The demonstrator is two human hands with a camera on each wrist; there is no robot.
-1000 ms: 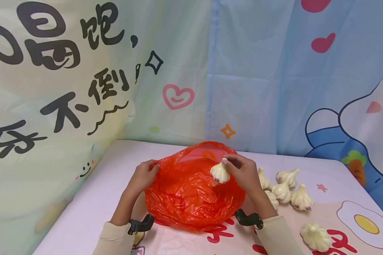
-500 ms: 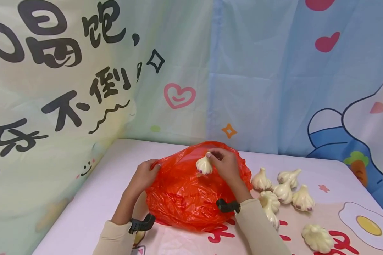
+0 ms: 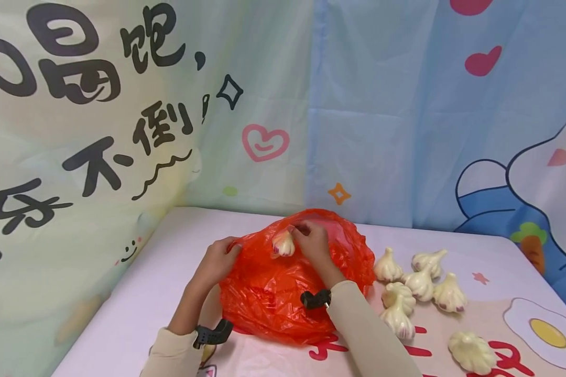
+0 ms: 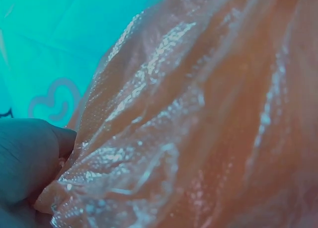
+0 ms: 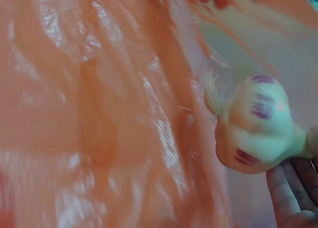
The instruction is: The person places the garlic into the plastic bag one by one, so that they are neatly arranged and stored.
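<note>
In the head view a thin red plastic bag [image 3: 273,298] lies crumpled on the table, its mouth spread wide. My left hand [image 3: 217,262] pinches the bag's left rim; in the left wrist view the thumb [image 4: 35,143] presses on the film. Between the fingertips of my right hand [image 3: 313,245] a garlic bulb [image 3: 283,245] hangs by its stem at the bag's mouth, close to the film, with a red tint over its top. The right wrist view shows the bulb's purple marks and root tuft [image 5: 214,96] beside the film. The bag's inside is mostly hidden.
Several garlic bulbs [image 3: 420,285] lie grouped on the table right of the bag. Another garlic bulb [image 3: 472,353] sits nearer the front, by a printed fried egg [image 3: 549,333]. A printed cloth backdrop [image 3: 358,131] stands behind the table.
My right hand has carried the garlic bulb leftward from the bag's right side to its mouth near the left hand. The left hand keeps its grip on the rim.
</note>
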